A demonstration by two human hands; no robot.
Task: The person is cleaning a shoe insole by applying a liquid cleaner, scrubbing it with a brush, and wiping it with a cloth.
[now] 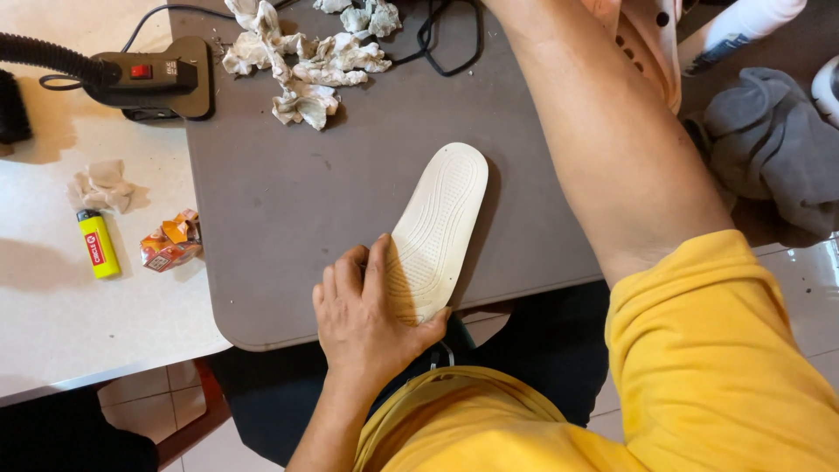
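Note:
A cream shoe sole (440, 218) lies tread side up on the grey mat (288, 218), its heel end at the mat's near edge. My left hand (365, 315) rests flat on that heel end, fingers together, pressing it down. My right arm reaches far across the mat to the upper right. Only the edge of my right hand (603, 9) shows at the top of the frame, next to a pale peach shoe (654, 44). Whether it grips the shoe is hidden.
Crumpled stained paper wads (301, 65) lie at the mat's far side. A black heat tool with a red switch (144, 79), a yellow lighter (98, 245), a crushed orange wrapper (171, 241) and a small paper wad (103, 185) sit left. A grey cloth (773, 144) lies right.

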